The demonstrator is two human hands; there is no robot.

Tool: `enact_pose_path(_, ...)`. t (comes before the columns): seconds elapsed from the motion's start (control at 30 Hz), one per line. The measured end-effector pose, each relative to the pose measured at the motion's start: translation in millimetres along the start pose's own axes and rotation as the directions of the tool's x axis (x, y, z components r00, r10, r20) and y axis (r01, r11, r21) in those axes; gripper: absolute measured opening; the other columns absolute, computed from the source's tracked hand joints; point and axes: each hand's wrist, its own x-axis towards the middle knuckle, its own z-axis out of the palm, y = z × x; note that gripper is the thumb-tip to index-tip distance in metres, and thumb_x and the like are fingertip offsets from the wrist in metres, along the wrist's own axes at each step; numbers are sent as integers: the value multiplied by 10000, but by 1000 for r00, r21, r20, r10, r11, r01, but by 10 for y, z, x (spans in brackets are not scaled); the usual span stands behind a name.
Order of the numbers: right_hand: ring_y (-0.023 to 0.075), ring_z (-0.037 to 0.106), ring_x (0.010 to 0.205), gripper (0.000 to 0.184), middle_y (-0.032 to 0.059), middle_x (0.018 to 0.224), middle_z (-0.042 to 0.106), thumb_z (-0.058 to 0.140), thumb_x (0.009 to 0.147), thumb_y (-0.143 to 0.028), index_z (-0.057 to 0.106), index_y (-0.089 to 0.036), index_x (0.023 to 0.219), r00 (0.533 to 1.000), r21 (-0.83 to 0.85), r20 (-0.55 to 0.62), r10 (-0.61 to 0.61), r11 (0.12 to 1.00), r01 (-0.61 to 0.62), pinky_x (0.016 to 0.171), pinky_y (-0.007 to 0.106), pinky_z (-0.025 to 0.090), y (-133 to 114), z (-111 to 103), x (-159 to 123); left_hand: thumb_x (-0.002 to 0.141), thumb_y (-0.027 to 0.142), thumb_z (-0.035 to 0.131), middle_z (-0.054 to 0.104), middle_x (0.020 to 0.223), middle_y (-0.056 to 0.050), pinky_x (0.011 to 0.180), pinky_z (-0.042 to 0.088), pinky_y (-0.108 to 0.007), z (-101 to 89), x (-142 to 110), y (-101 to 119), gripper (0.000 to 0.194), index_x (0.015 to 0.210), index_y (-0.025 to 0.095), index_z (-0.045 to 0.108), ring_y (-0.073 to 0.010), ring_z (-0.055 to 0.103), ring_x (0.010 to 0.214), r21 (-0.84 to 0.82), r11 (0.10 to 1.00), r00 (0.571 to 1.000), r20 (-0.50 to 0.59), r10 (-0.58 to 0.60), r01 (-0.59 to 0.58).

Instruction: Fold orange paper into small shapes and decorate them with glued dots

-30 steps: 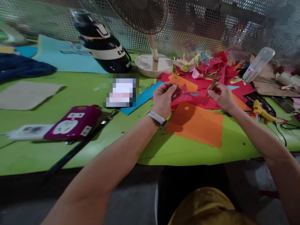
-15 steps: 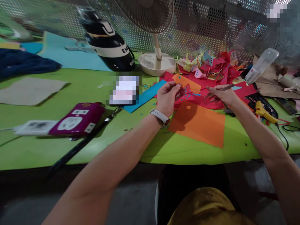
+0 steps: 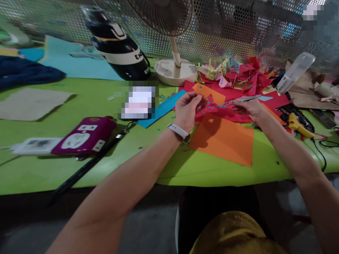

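Between thumb and fingers, my left hand (image 3: 185, 110) pinches a small cut piece of orange paper (image 3: 215, 95) with a blue dot on its upper left part. My right hand (image 3: 250, 107) is closed around slim metal tweezers (image 3: 251, 97), whose tips point left toward small blue paper dots (image 3: 212, 107). Whether the tips hold a dot is too small to tell. Those dots lie scattered over red paper (image 3: 235, 91) beneath both hands. Nearer to me, a larger orange sheet (image 3: 225, 141) rests on the green table (image 3: 148, 155).
Folded paper shapes (image 3: 238, 72) pile up behind the red paper. A fan (image 3: 174, 70) and a black bottle (image 3: 122, 53) stand at the back. To the left lie a phone (image 3: 139, 102), a blue strip (image 3: 164, 111) and a purple case (image 3: 84, 135); rightward, a yellow glue gun (image 3: 300, 127).
The tweezers in my right hand have turned flatter and their tips sit nearer the blue dots. My left hand still holds the orange piece. The view has shifted slightly.
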Motion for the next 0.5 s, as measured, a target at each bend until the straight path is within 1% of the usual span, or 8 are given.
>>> enact_pose_path(0.1,131,675,631,135,22,691,725,780,779,-294,691,-196,754,997,56,-64,-40,997,43,623,254,584,6,32,-4,781,179,765,725,799,14,758,606,-264,-3,2,-2,153,789,224,619,-171,760,867,8,1000,1000,-3,3,-3)
enact_pose_path(0.2,125,675,637,135,26,723,729,702,838,-313,688,-195,775,995,86,-97,-35,995,43,626,252,570,4,70,-17,776,177,769,725,794,11,772,604,-267,-3,6,1,153,788,216,621,-176,761,883,-1,1000,1000,-5,3,-3)
enact_pose_path(0.3,128,662,612,197,26,723,727,667,870,-379,688,-200,792,996,109,-94,-7,994,17,639,270,570,7,106,-29,768,177,781,723,784,13,753,605,-258,-4,12,7,166,787,212,620,-173,762,860,-10,1000,1000,-14,5,-5)
enact_pose_path(0.4,133,659,605,296,31,711,724,705,852,-474,670,-201,741,997,122,-82,-4,992,14,647,276,568,19,140,-40,767,191,795,727,801,9,748,609,-267,-6,20,10,179,788,216,620,-176,762,845,-8,1000,1000,-29,11,-11)
enact_pose_path(0.5,119,670,624,266,14,713,724,775,806,-437,672,-204,732,999,124,-33,-29,992,33,649,245,561,41,170,-49,763,196,804,730,815,3,764,612,-283,-9,24,9,183,788,220,624,-188,762,868,7,1000,1000,-29,6,-6)
